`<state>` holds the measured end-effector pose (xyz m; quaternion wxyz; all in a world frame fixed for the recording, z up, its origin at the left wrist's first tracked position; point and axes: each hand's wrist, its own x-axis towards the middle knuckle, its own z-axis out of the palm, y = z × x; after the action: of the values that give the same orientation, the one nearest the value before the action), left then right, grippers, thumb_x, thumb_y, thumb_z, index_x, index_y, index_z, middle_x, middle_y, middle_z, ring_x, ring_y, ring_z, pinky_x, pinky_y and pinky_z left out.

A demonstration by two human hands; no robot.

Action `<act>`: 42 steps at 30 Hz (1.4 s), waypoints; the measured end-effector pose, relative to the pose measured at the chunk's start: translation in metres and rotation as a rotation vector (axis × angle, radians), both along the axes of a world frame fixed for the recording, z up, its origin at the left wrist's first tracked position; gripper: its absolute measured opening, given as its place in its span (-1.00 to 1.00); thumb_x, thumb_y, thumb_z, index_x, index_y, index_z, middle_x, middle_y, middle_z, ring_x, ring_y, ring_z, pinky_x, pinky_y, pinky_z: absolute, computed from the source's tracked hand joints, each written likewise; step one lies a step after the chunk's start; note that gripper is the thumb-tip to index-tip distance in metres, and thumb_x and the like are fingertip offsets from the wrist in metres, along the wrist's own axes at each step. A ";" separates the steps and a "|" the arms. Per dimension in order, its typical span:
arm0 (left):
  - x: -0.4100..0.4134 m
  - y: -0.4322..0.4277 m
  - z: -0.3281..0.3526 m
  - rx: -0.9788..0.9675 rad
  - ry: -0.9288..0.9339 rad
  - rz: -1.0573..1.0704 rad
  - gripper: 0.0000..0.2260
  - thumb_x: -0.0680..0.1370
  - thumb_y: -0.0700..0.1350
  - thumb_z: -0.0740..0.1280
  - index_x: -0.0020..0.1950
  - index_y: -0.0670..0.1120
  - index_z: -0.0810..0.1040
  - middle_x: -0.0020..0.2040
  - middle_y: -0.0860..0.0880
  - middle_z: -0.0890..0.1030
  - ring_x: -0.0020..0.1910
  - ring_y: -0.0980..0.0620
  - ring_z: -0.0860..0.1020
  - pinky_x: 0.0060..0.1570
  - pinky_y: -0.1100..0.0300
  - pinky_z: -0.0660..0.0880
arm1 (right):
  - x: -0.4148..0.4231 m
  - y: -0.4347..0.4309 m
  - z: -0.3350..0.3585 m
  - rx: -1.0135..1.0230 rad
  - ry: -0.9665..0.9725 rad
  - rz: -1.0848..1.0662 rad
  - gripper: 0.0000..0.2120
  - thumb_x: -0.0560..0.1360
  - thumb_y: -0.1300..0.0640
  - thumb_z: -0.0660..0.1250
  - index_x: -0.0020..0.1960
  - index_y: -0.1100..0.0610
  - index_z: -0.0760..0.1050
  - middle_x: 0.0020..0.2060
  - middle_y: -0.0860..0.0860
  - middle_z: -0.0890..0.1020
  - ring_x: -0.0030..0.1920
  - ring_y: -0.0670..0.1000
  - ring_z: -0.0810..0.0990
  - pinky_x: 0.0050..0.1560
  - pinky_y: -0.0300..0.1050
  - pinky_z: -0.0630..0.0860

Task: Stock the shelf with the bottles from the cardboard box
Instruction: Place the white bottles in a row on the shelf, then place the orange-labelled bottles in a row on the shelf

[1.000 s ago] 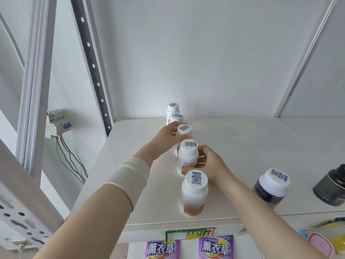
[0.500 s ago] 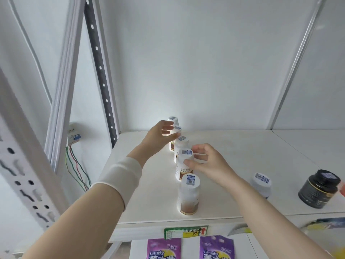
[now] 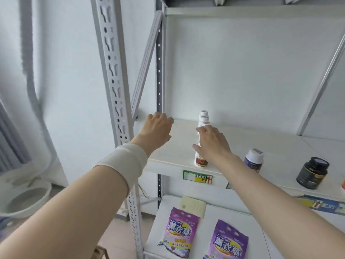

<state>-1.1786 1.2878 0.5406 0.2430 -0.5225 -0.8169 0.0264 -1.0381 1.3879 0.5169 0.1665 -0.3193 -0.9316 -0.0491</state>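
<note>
1. Both hands have come off the white bottles since half a second ago, and the head view has pulled back, so the shelf below now shows.
2. The left hand hangs over the left edge of the shelf, at 9 o'clock from the bottles and well apart from them. Its fingers are relaxed and it holds nothing. A white wristband sits on its forearm.
3. The right hand is spread with straight fingers, just at 3 o'clock of the row of white bottles. It grips nothing, and I cannot tell if it touches a bottle.
4. The row stands upright on the shelf, running from the front edge toward 12 o'clock. The right hand hides its middle part.
5. At 3 o'clock of the row stand a blue bottle with a white cap and, farther on, a black jar.
6. A green price tag is fixed to the shelf's front edge.
7. At 6 o'clock, on the lower shelf, lie two purple lavender bags.
</note>
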 end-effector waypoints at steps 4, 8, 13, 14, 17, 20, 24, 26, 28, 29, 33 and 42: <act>-0.006 -0.073 -0.019 -0.063 0.035 0.108 -0.59 0.57 0.03 0.23 0.38 -0.10 0.33 0.28 -0.11 0.44 0.27 -0.13 0.40 0.23 0.06 0.33 | -0.020 -0.053 -0.019 0.046 -0.062 0.141 -0.52 0.55 0.00 0.21 0.40 0.17 0.24 0.34 0.11 0.34 0.37 0.12 0.29 0.33 -0.02 0.26; -0.030 -0.147 -0.038 -0.095 -0.008 0.239 -0.63 0.58 -0.01 0.22 0.35 -0.11 0.35 0.24 -0.10 0.45 0.24 -0.11 0.41 0.16 0.11 0.32 | -0.055 -0.110 -0.038 0.059 -0.123 0.269 -0.52 0.56 0.01 0.20 0.40 0.20 0.24 0.34 0.14 0.34 0.36 0.16 0.29 0.35 0.01 0.25; -0.082 -0.245 -0.076 -0.144 -0.106 0.420 -0.62 0.58 0.00 0.23 0.35 -0.11 0.35 0.24 -0.09 0.46 0.23 -0.11 0.41 0.18 0.11 0.31 | -0.127 -0.184 -0.071 0.079 -0.227 0.435 -0.53 0.57 0.01 0.16 0.40 0.20 0.21 0.35 0.15 0.32 0.38 0.16 0.27 0.38 0.03 0.24; -0.094 -0.265 -0.086 -0.152 -0.134 0.456 -0.62 0.57 0.00 0.24 0.34 -0.11 0.36 0.23 -0.09 0.46 0.22 -0.10 0.42 0.18 0.11 0.32 | -0.144 -0.200 -0.079 0.081 -0.247 0.469 -0.53 0.57 0.01 0.16 0.41 0.20 0.21 0.36 0.15 0.32 0.39 0.16 0.26 0.39 0.03 0.24; -0.132 -0.327 -0.120 -0.171 -0.240 0.555 -0.63 0.56 0.01 0.25 0.32 -0.12 0.37 0.23 -0.11 0.47 0.22 -0.11 0.43 0.19 0.08 0.33 | -0.197 -0.246 -0.108 0.072 -0.306 0.559 -0.52 0.57 0.01 0.16 0.41 0.19 0.20 0.37 0.15 0.32 0.39 0.15 0.26 0.38 0.02 0.25; -0.165 -0.380 -0.161 -0.176 -0.332 0.641 -0.62 0.57 -0.02 0.23 0.33 -0.14 0.36 0.26 -0.14 0.46 0.25 -0.14 0.43 0.22 0.05 0.34 | -0.245 -0.286 -0.147 0.051 -0.386 0.629 -0.55 0.57 0.05 0.16 0.40 0.19 0.22 0.36 0.14 0.34 0.38 0.15 0.28 0.38 0.01 0.24; -0.194 -0.428 -0.224 -0.181 -0.488 0.722 -0.61 0.57 0.00 0.24 0.36 -0.11 0.35 0.30 -0.13 0.45 0.29 -0.13 0.41 0.27 0.05 0.32 | -0.290 -0.326 -0.204 0.017 -0.516 0.698 -0.53 0.57 0.03 0.17 0.41 0.18 0.21 0.36 0.13 0.34 0.37 0.14 0.30 0.38 0.02 0.25; -0.206 -0.443 -0.258 -0.183 -0.583 0.753 -0.61 0.57 0.01 0.24 0.35 -0.10 0.36 0.30 -0.12 0.45 0.30 -0.13 0.41 0.28 0.04 0.32 | -0.308 -0.337 -0.235 0.004 -0.594 0.726 -0.55 0.58 0.02 0.15 0.40 0.17 0.22 0.36 0.13 0.35 0.38 0.14 0.29 0.36 0.01 0.25; -0.217 -0.452 -0.293 -0.207 -0.652 0.792 -0.61 0.56 0.02 0.25 0.34 -0.10 0.37 0.29 -0.12 0.46 0.29 -0.13 0.41 0.26 0.03 0.34 | -0.326 -0.343 -0.265 0.002 -0.659 0.761 -0.55 0.58 0.01 0.15 0.40 0.17 0.22 0.35 0.12 0.35 0.37 0.13 0.30 0.36 0.00 0.25; -0.222 -0.455 -0.311 -0.221 -0.696 0.813 -0.60 0.56 0.02 0.25 0.34 -0.11 0.37 0.29 -0.13 0.46 0.28 -0.14 0.42 0.25 0.03 0.34 | -0.336 -0.345 -0.282 -0.011 -0.694 0.778 -0.56 0.57 0.01 0.15 0.39 0.16 0.23 0.35 0.12 0.36 0.37 0.13 0.30 0.36 0.00 0.25; -0.233 -0.460 -0.387 -0.262 -0.878 0.903 -0.64 0.57 -0.02 0.23 0.33 -0.10 0.37 0.26 -0.13 0.46 0.26 -0.14 0.42 0.22 0.04 0.35 | -0.372 -0.351 -0.355 -0.035 -0.849 0.877 -0.60 0.57 0.03 0.16 0.36 0.16 0.25 0.32 0.13 0.37 0.36 0.14 0.30 0.35 0.01 0.24; -0.227 -0.459 -0.541 -0.331 -1.286 1.110 -0.53 0.58 0.06 0.21 0.42 -0.12 0.25 0.33 -0.11 0.42 0.32 -0.13 0.38 0.25 0.06 0.32 | -0.409 -0.371 -0.516 -0.156 -1.167 1.071 -0.56 0.56 0.02 0.18 0.37 0.18 0.26 0.31 0.14 0.38 0.38 0.14 0.28 0.37 -0.01 0.24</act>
<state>-1.4059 0.8289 -0.0003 -0.3936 0.0101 -0.9183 -0.0411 -1.4471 1.0167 0.0013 -0.3701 0.2386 -0.8961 -0.0564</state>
